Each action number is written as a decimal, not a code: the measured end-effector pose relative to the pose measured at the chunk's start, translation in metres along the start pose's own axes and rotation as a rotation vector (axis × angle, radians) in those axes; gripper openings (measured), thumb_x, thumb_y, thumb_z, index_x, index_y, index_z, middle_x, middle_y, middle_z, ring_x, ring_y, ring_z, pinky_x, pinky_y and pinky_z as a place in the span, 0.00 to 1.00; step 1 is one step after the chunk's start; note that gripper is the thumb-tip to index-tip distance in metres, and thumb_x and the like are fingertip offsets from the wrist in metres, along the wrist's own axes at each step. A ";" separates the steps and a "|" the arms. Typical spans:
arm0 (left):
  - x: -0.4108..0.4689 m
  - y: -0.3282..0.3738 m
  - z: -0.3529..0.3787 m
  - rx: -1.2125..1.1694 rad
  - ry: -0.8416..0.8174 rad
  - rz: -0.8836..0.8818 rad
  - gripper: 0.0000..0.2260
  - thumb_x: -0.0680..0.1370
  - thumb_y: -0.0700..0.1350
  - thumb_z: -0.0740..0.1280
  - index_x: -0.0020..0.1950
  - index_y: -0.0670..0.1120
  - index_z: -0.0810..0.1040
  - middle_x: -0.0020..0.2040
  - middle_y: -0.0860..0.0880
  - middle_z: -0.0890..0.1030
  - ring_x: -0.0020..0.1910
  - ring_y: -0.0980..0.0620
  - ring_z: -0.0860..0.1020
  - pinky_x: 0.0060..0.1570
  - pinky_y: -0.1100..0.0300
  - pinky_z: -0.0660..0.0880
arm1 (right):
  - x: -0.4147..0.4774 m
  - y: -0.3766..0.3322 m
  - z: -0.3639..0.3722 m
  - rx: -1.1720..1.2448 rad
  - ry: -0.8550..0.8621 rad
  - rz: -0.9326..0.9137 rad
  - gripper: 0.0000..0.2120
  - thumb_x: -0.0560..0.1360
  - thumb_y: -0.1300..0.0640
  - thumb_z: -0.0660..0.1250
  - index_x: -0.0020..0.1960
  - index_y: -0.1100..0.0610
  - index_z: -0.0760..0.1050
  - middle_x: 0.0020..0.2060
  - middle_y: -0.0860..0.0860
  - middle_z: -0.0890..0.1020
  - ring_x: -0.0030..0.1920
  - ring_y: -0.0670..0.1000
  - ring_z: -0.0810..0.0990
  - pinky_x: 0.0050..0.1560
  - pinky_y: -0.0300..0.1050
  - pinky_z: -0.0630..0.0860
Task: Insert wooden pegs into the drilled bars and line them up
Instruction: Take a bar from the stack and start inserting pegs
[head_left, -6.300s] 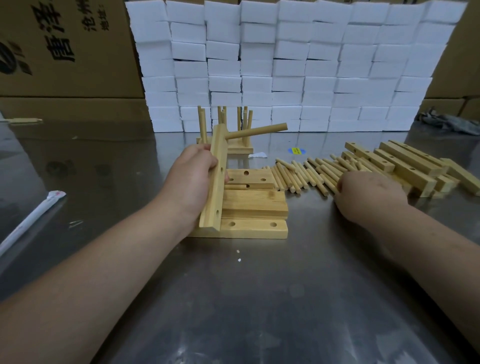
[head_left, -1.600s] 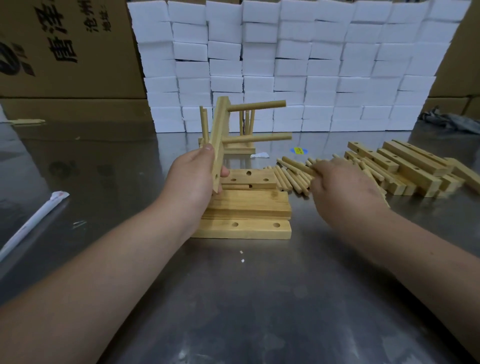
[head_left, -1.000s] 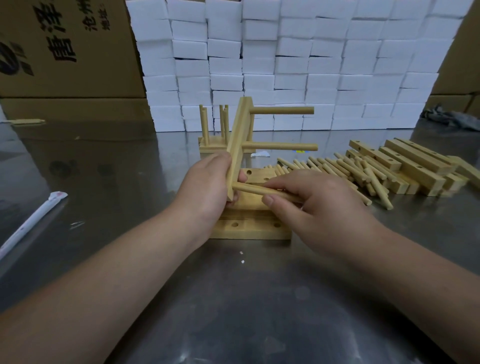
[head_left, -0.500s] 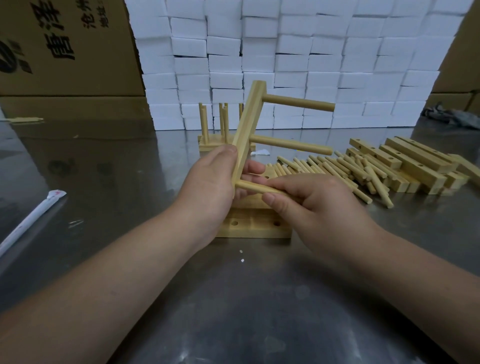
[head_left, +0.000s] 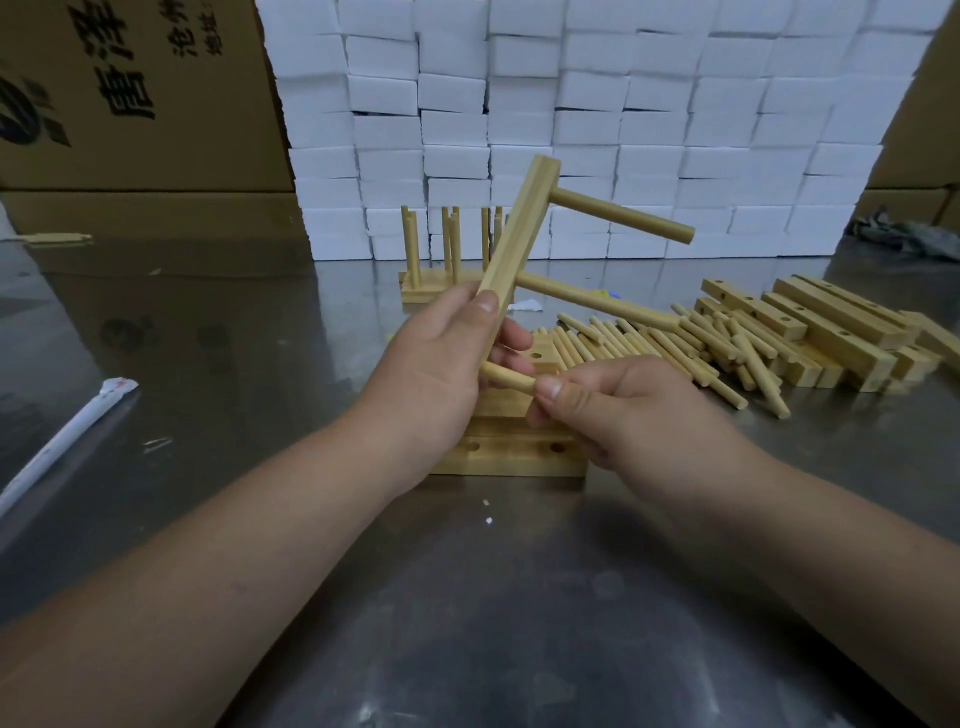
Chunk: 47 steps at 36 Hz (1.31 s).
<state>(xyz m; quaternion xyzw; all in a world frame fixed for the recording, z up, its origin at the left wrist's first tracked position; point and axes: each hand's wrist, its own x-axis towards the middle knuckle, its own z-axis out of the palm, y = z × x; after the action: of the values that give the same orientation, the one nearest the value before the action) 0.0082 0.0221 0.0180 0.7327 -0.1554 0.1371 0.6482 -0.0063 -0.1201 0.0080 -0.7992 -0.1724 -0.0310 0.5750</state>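
The left hand (head_left: 434, 376) holds a drilled bar (head_left: 519, 244) tilted above the desk (head_left: 467, 597), its grip pinching the bar's lower end between thumb and fingers. Two pegs (head_left: 621, 214) already stick out of the bar toward the right. The right hand (head_left: 623, 410) pinches a third peg (head_left: 506, 375) between thumb and forefinger, its tip at the bar's bottom end; whether it sits in a hole I cannot quite tell. Below the bar lies a stack of drilled blocks (head_left: 511, 454). Right of the bar is a heap of loose pegs (head_left: 675, 345), then more bars (head_left: 831, 325). Behind the bar stands a finished rack (head_left: 441, 260) before white foam blocks (head_left: 597, 119).
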 end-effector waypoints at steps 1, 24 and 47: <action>0.000 -0.001 -0.001 0.039 0.012 0.013 0.14 0.82 0.46 0.53 0.43 0.48 0.75 0.37 0.52 0.77 0.35 0.59 0.76 0.40 0.65 0.75 | 0.000 0.000 0.000 0.003 0.001 0.006 0.15 0.75 0.51 0.64 0.34 0.56 0.80 0.17 0.41 0.67 0.21 0.38 0.67 0.25 0.28 0.62; 0.019 0.008 -0.032 -0.425 0.036 -0.470 0.08 0.78 0.45 0.60 0.47 0.46 0.79 0.31 0.48 0.76 0.22 0.56 0.68 0.21 0.68 0.63 | 0.017 0.009 -0.020 0.154 0.262 -0.129 0.15 0.70 0.59 0.55 0.38 0.48 0.80 0.27 0.46 0.78 0.29 0.44 0.72 0.33 0.35 0.70; 0.021 0.009 -0.041 -0.558 -0.076 -0.656 0.21 0.80 0.54 0.54 0.47 0.39 0.77 0.35 0.41 0.81 0.18 0.57 0.69 0.17 0.71 0.66 | 0.013 0.014 -0.030 0.112 0.239 -0.243 0.11 0.67 0.50 0.68 0.49 0.48 0.76 0.32 0.40 0.81 0.33 0.36 0.77 0.35 0.28 0.73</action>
<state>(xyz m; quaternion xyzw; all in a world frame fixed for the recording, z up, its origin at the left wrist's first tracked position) 0.0235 0.0608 0.0399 0.5445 0.0308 -0.1507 0.8246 0.0148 -0.1483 0.0086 -0.7297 -0.1996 -0.1855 0.6271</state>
